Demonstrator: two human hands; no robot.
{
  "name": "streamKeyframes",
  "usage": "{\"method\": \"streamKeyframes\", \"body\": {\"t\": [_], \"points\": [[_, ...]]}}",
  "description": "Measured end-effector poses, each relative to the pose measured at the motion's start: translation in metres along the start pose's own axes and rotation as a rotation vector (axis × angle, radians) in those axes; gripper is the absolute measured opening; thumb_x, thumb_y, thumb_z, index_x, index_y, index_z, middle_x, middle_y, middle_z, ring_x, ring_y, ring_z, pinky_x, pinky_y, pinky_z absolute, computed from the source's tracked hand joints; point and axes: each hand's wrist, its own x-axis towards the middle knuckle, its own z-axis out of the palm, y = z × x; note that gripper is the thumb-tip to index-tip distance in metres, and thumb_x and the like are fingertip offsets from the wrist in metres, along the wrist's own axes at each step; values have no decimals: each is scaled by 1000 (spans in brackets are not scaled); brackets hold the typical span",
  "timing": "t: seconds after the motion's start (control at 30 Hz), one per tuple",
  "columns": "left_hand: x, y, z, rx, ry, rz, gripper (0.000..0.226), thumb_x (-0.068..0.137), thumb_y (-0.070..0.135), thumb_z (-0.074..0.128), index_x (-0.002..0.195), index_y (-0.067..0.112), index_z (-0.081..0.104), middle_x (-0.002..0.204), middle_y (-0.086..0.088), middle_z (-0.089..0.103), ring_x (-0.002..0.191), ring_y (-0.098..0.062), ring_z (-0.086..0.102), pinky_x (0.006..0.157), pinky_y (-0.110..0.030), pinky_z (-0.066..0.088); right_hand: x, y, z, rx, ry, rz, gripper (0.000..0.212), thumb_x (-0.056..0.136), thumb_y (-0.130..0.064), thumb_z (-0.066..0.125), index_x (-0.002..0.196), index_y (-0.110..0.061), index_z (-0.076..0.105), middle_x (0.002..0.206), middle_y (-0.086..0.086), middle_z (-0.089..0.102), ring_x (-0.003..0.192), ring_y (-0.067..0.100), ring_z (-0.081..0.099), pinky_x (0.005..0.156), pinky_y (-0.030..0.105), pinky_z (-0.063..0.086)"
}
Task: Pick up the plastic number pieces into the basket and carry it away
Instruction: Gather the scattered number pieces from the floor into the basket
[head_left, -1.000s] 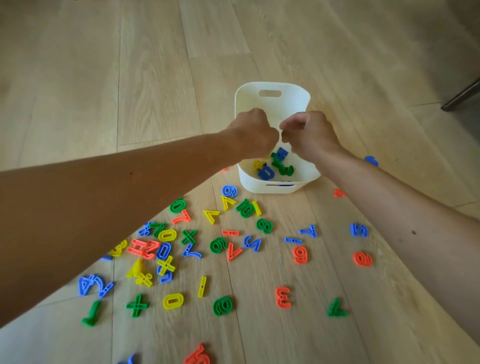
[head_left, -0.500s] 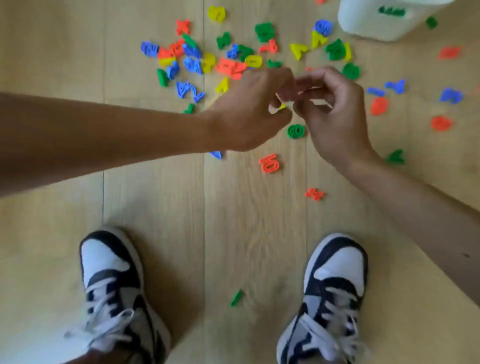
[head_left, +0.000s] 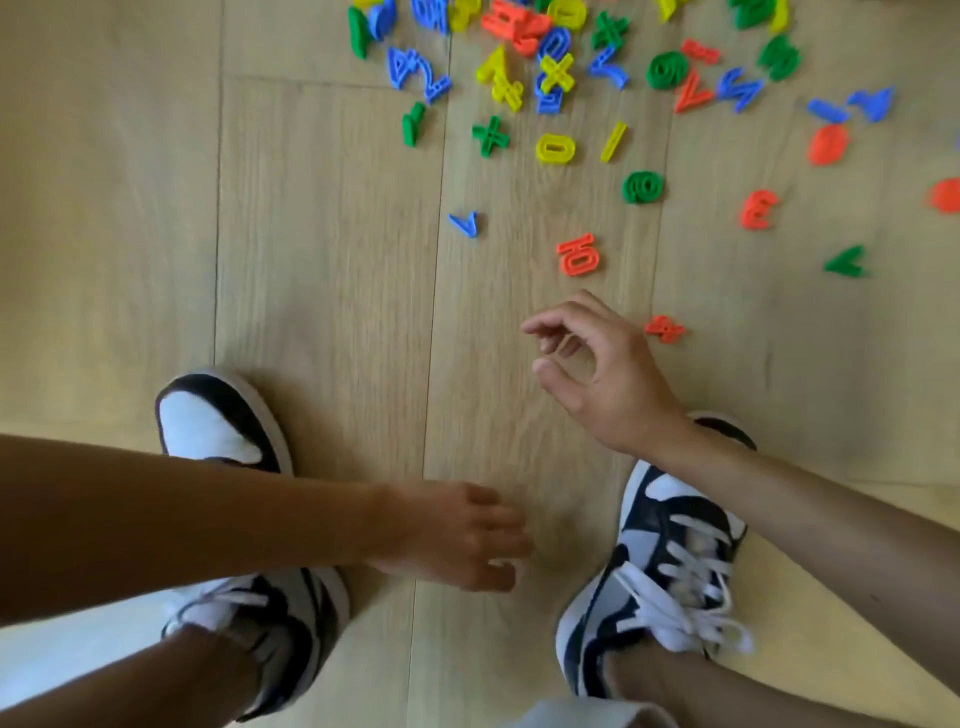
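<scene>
Pieces (head_left: 576, 254) beyond empty hands (head_left: 597, 364).

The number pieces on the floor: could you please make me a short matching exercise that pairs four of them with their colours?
Things:
1. the zero
2. the plus sign
3. the ten
4. the small piece alone left of the ten

Colours:
A. blue
B. orange
C. yellow
D. green

Pairs: 1-C, 2-D, 3-B, 4-A

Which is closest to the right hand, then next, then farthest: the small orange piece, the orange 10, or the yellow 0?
From the right hand:
1. Small orange piece, just beside its knuckles, to the right.
2. Orange 10, ahead of the fingers.
3. Yellow 0, farther ahead, near the pile.
</scene>
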Motion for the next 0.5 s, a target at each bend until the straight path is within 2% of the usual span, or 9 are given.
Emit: {"method": "streamKeyframes", "body": {"t": [0.1,0.2,0.33,0.4,0.5], "points": [[-2,-3,8,66,-22,50,6,84,16,66,87,21,66,105,0,62,100,-22,54,86,-31,52,12,-4,-3,-7,15,-22,25,83,-2,65,106,-9,67,95,-4,57,83,12,60,76,36,51],[-2,-8,9,75,4,52,13,87,12,57,79,20,62,94,2,61,90,-19,53,75,-28,51,25,-3,-10,-28,54,-43,24,82,-1,65,105,-9,67,94,1,59,82,16,60,76,36,50],[1,-28,3,112,135,-50,16,93,7,50,84,17,60,89,2,60,84,-19,53,69,-29,51,48,3,-27,-120,153,-39,25,80,-2,64,103,-10,67,95,4,58,81,16,60,76,31,52],[1,-43,-7,136,156,-87,17,97,8,47,90,16,60,93,1,60,87,-19,55,73,-30,53,59,9,-36,-212,166,-17,26,79,-9,64,104,-14,66,100,2,58,86,15,61,79,34,53],[1,-64,-23,180,171,-109,19,99,7,42,99,16,59,97,1,61,89,-20,56,76,-31,53,67,17,-47,-401,94,10,28,77,-18,66,105,-19,65,104,-2,55,99,20,58,81,41,51]]}}
